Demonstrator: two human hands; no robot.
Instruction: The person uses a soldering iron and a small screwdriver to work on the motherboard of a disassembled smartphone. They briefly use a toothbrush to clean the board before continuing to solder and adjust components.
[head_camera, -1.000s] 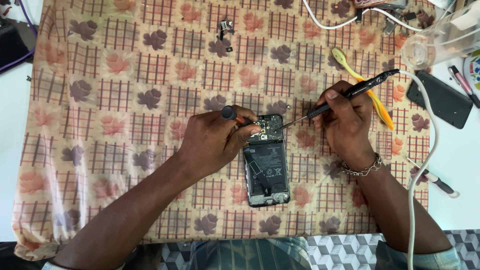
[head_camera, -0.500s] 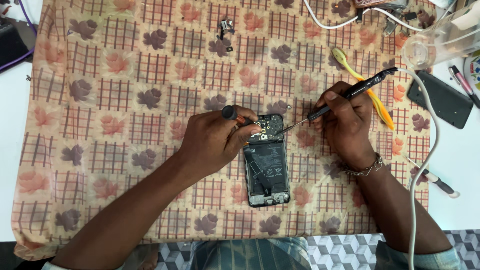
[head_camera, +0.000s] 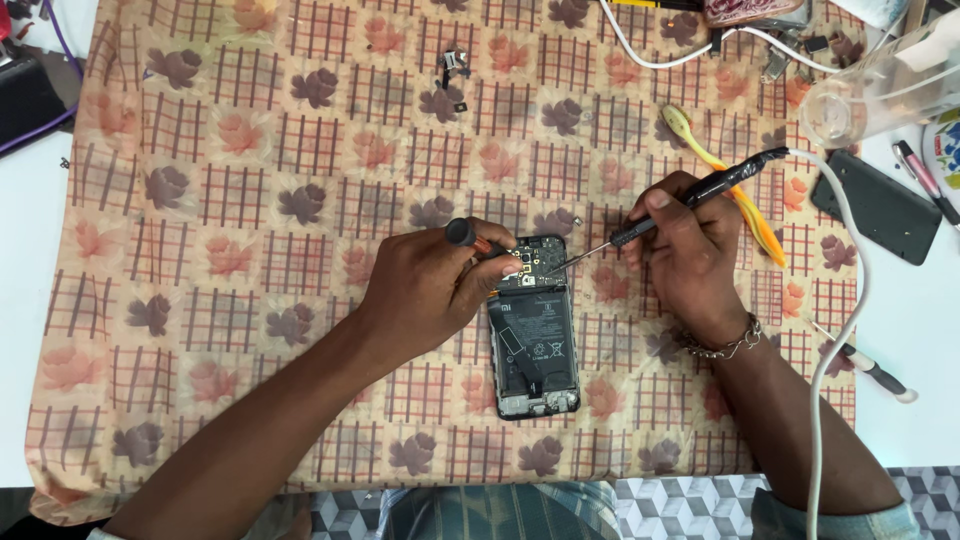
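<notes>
Nearest the camera, an opened phone (head_camera: 534, 340) lies flat on the patterned cloth (head_camera: 250, 230) that covers the middle of the white surface (head_camera: 925, 400). Its back is off, so its shell acts as a shallow tray: a dark battery fills the lower and middle part, and a circuit board sits in the upper end, toward the far side.

The left hand (head_camera: 430, 290) is curled closed around a small tool with a round black cap and a reddish shaft (head_camera: 468, 237); its fingertips rest against the phone's upper left corner, and the tool's working end is hidden behind the fingers. The right hand (head_camera: 685, 250) is closed in a pen grip around a black soldering iron (head_camera: 690, 195), whose thin metal tip reaches leftward to the circuit board at the phone's upper end. A metal bracelet (head_camera: 725, 345) circles the right wrist. A white cable (head_camera: 835, 330) runs from the iron's back end down the right side.

Just behind the right hand lie yellow-handled tweezers (head_camera: 715, 160). To the right, off the cloth, rest a black rectangular case (head_camera: 880, 205) and a screwdriver with a white handle (head_camera: 865, 368). Farther away, a clear plastic container (head_camera: 880, 85) lies on its side at the upper right; what it holds cannot be made out. Small dark metal parts (head_camera: 455, 65) sit on the cloth's far edge.
</notes>
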